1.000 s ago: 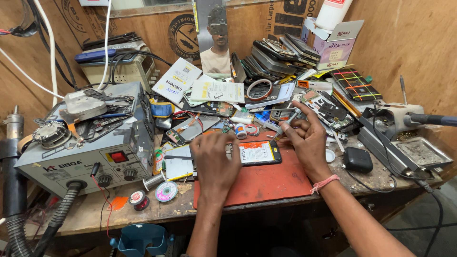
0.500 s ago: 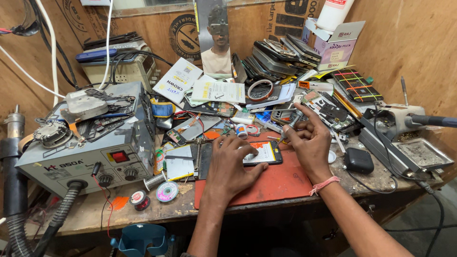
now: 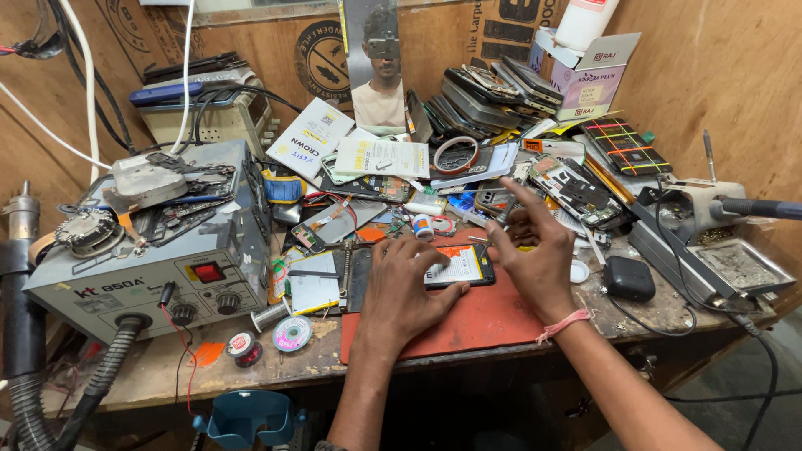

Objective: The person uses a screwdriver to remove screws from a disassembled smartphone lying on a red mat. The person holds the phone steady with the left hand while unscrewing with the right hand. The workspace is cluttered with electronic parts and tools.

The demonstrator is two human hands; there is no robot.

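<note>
Two hands over opened black smartphone [image 3: 455,267] with its white battery showing, on red rubber mat [image 3: 484,321].
Left hand [image 3: 401,288] flat, fingers pressing phone; right hand [image 3: 535,255] beside it, fingers spread, empty. Likely light, thin, fragile: hold by edges.

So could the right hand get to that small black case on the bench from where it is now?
Probably yes. The right hand is lifted, fingers spread and holding nothing, and the small black case lies just to its right with only a small white disc between.
</note>
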